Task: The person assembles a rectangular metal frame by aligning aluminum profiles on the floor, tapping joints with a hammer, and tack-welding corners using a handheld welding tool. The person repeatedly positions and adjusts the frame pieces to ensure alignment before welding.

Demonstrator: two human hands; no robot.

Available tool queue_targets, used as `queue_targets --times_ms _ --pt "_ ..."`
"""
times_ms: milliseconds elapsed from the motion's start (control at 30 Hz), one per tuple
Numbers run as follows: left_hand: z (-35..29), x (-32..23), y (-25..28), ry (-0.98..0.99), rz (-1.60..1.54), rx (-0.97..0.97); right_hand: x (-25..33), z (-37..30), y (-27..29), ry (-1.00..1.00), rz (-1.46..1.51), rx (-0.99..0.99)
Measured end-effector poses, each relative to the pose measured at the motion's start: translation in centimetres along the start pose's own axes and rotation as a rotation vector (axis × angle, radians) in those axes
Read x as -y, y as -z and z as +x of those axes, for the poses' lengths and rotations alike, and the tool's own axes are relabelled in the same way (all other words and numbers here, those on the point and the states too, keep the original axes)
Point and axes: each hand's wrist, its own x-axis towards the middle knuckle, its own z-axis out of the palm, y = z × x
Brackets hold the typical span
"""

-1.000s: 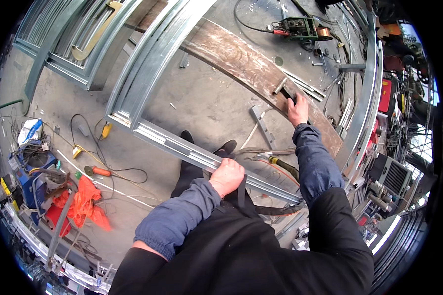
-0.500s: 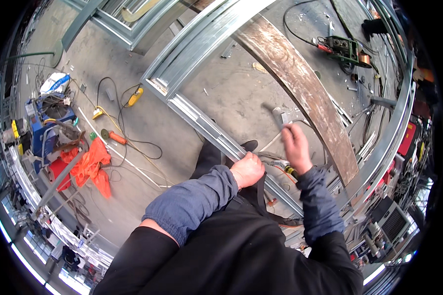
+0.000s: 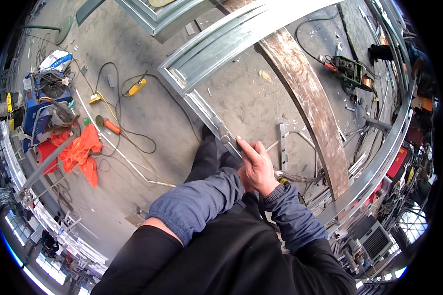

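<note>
A silvery metal frame (image 3: pixel 202 59) with grooved profiles stands in front of me, and its narrower bar (image 3: pixel 206 109) runs down toward my body. My right hand (image 3: pixel 260 169) is closed, with the index finger stretched along the bar. Just past that fingertip, a small round-faced hammer head (image 3: pixel 225 137) rests against the bar; the handle is hidden, seemingly inside my right hand. My left hand (image 3: pixel 243 181) is down at the same bar, mostly covered by my right hand, so its fingers do not show.
A rusty curved plank (image 3: pixel 305 83) crosses beyond the bar. On the left floor lie an orange angle grinder (image 3: pixel 111 126), a yellow tool (image 3: pixel 137 87), cables and orange cloth (image 3: pixel 81 153). A green wire-feed machine (image 3: pixel 350 69) stands at the far right.
My right hand has come down and left from its raised place, bringing the hammer head onto the bar. It now covers most of my left hand. The whole view has shifted slightly.
</note>
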Motion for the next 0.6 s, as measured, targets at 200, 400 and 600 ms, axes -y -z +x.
queue_targets --times_ms 200,400,600 --pt "-0.1 0.5 -0.4 0.000 -0.020 0.001 -0.2 0.0 -0.3 -0.027 -0.035 0.070" --pt "0.1 0.4 -0.7 -0.004 -0.044 0.010 0.7 0.0 0.3 0.040 0.067 -0.017" --pt "0.1 0.7 -1.3 0.000 -0.055 0.017 0.3 0.8 1.3 -0.061 0.099 -0.056"
